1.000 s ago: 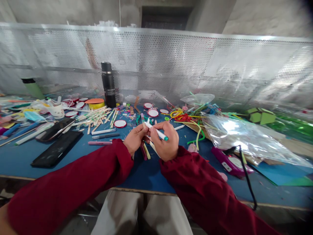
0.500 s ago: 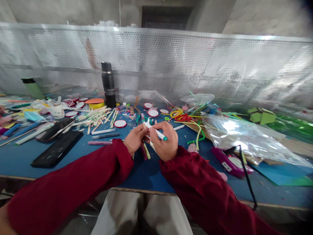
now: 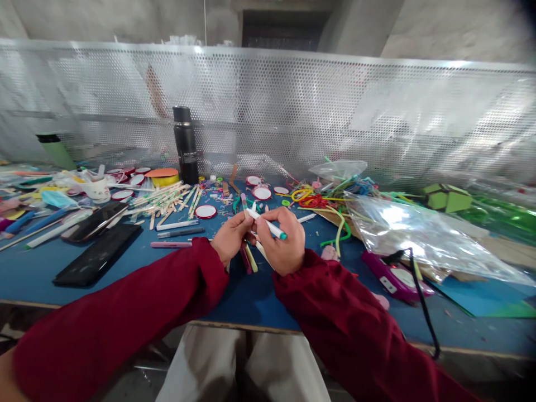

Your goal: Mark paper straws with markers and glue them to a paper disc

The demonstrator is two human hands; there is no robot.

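My right hand (image 3: 288, 241) is closed around a white marker (image 3: 271, 227) with a green end, held like a pen and slanting up to the left. Its tip meets a small craft stick (image 3: 244, 202), coloured pink and green at its upper end. My left hand (image 3: 231, 235) pinches that stick between thumb and fingers, which hide its lower part. Both hands are close together above the table's front half. Under them, dark red and pale yellow sticks (image 3: 251, 259) lie on the blue table, partly covered by the hands.
Loose craft sticks (image 3: 170, 201), pens (image 3: 178, 225) and a black phone (image 3: 98, 255) lie to the left. A black bottle (image 3: 186, 148) stands behind. On the right are colourful pipe cleaners (image 3: 310, 198), a clear plastic bag (image 3: 402, 231) and a purple device (image 3: 396, 276) with a black cable.
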